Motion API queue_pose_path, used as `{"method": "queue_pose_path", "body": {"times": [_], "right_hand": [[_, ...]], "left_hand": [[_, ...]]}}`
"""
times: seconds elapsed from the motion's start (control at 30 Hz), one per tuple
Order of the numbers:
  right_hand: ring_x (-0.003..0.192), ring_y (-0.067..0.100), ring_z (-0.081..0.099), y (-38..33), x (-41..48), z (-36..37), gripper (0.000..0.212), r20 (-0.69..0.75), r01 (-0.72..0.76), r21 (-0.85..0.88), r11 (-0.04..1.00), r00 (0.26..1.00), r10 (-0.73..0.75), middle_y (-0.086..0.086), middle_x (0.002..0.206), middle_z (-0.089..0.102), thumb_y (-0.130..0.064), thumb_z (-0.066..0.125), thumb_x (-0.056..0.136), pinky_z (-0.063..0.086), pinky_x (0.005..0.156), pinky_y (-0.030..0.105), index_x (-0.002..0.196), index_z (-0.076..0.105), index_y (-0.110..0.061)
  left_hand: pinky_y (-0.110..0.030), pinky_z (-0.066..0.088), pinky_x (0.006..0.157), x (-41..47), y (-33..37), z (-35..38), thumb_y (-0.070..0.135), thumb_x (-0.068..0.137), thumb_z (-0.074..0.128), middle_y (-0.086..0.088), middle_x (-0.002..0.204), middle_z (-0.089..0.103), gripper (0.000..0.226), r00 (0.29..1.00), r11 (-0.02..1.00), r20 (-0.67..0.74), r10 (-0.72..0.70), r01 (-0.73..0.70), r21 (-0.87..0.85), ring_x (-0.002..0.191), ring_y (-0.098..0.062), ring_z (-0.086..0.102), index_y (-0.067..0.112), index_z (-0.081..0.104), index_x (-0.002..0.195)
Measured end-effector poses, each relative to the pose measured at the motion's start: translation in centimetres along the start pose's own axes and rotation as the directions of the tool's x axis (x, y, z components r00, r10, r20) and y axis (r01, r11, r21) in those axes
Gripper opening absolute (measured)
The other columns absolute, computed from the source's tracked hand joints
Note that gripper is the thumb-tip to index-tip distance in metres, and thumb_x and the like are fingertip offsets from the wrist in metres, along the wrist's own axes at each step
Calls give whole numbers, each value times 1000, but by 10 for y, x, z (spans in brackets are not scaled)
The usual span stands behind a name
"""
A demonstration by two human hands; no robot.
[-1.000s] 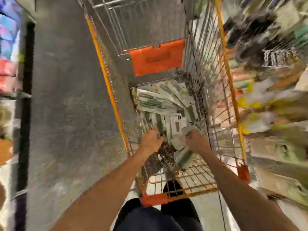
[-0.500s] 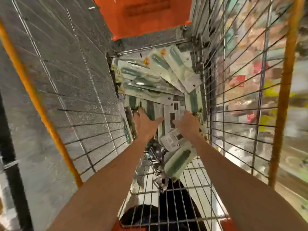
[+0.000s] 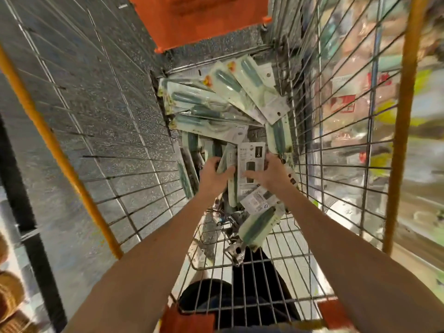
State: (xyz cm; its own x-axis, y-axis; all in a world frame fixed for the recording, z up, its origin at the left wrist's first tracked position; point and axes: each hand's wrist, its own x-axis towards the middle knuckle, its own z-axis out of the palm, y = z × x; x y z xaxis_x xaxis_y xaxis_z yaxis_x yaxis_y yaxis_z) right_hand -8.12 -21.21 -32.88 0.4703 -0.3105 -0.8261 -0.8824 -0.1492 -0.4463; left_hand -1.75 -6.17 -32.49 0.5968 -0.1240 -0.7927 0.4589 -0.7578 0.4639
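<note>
Both my arms reach down into a wire shopping cart (image 3: pixel 336 164) with orange rails. Its bottom holds several flat blister packs (image 3: pixel 240 97) with green-handled tools on pale cards. My left hand (image 3: pixel 212 175) grips the left edge of a standing bundle of packs. My right hand (image 3: pixel 269 173) grips the right side of the same bundle, thumb across a white card back (image 3: pixel 251 162) with a barcode. Another green pack (image 3: pixel 258 223) lies tilted just below my right wrist.
An orange plastic flap (image 3: pixel 204 18) hangs at the cart's far end. Metal hardware (image 3: pixel 234 246) lies on the near wire shelf. Speckled grey floor (image 3: pixel 84 104) shows through the left side; blurred shelf goods (image 3: pixel 360 92) fill the right. Woven baskets (image 3: pixel 9 296) sit at the lower left.
The view has dropped deeper into the cart. Both hands moved forward a little and closed in on the standing bundle of packs.
</note>
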Motion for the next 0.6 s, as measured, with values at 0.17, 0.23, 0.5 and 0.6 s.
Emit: {"method": "queue_pose_path", "body": {"times": [0.17,0.23,0.5,0.6], "right_hand": [[86,13,70,-15,-28,-9,37,107,125,154,980,984,-142,4,103,73,-14,84,72,59,82,30,104,68,-9],[78,5,68,-27,-38,-14,31,119,113,275,955,981,-150,1,96,72,-4,81,74,58,68,17,102,68,-7],[86,8,69,-65,-87,-51,24,110,154,359,920,972,-206,-6,96,71,-13,81,76,53,67,17,95,68,-21],[90,11,72,-80,-108,-66,26,96,198,434,879,960,-264,2,103,73,-10,77,80,57,76,21,105,69,-10]], "left_hand": [[-22,51,68,-23,5,-31,23,94,65,-5,98,70,23,989,989,-52,138,-135,55,82,-20,65,9,65,112],[-38,53,67,-34,15,-41,28,95,63,-7,91,68,24,976,978,-93,199,-192,84,78,-25,64,7,62,107],[-16,48,50,-86,70,-101,20,99,59,4,87,66,21,930,934,-95,356,-357,0,63,-1,62,15,56,119],[-4,47,61,-107,88,-126,17,100,58,21,93,61,20,900,906,-112,421,-424,-1,71,13,61,14,56,119]]}}
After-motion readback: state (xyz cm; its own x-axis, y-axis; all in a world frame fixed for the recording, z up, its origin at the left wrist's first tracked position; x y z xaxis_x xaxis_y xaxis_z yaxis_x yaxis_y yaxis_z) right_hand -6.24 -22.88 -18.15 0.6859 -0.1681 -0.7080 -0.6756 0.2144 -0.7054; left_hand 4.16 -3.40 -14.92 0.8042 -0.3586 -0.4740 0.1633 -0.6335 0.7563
